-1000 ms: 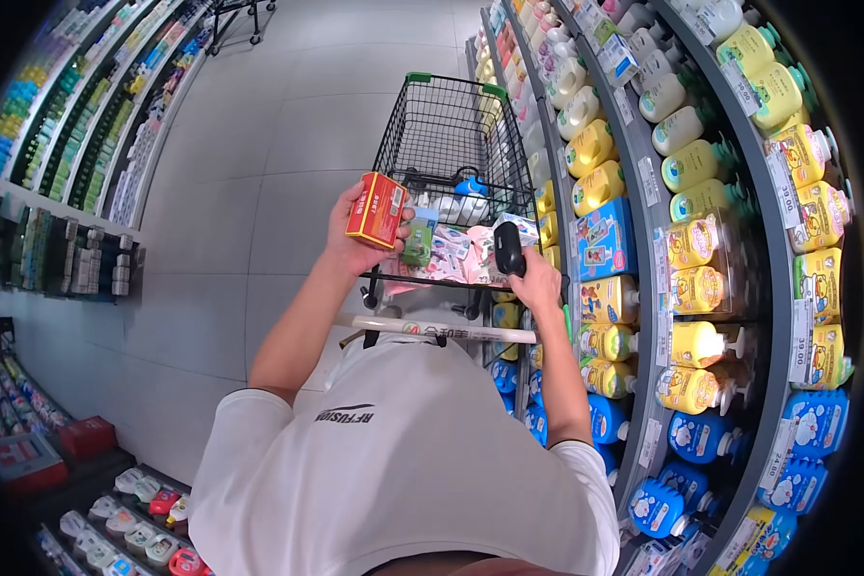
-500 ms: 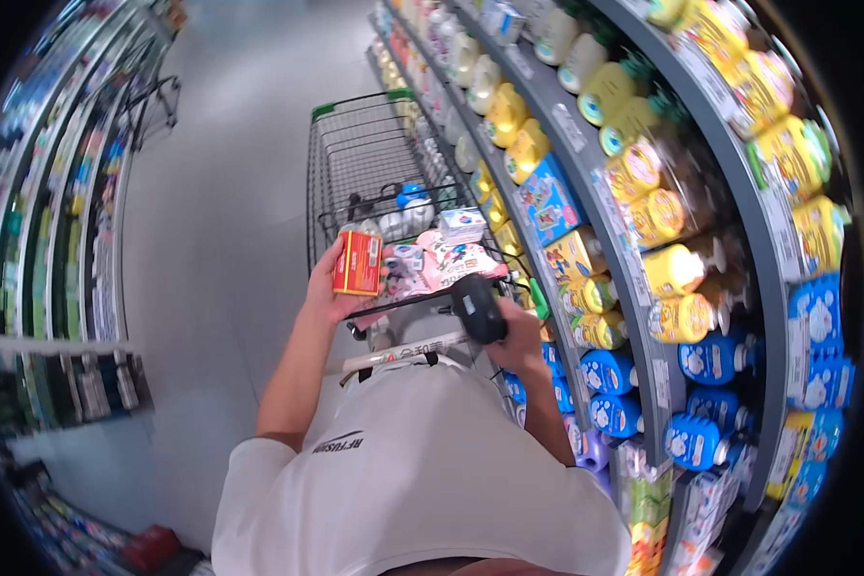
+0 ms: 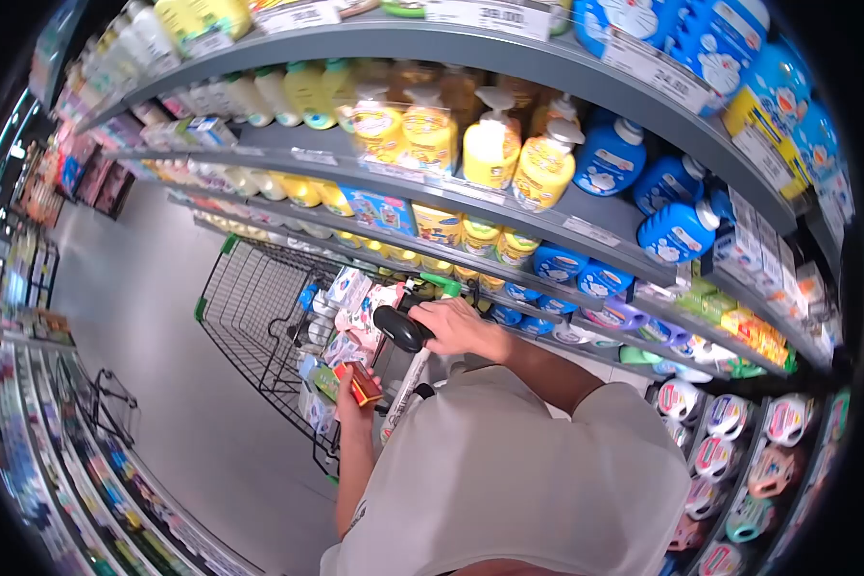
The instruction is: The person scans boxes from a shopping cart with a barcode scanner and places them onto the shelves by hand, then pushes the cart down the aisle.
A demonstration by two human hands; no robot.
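Your left hand curls round the red box, your right hand wraps the black object; hold both steady beside the cart.

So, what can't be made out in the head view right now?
All in the head view:
red box: printing, too small to read;
black device: the part inside the right hand, hidden by it;
yellow bottles at upper left: tops, cut off by the picture edge;
shelf goods at lower left: labels, blurred.

Flr: pale grey | top/R: dk-grey multi-tier shelving | btm-L: 2nd shelf run, blurry
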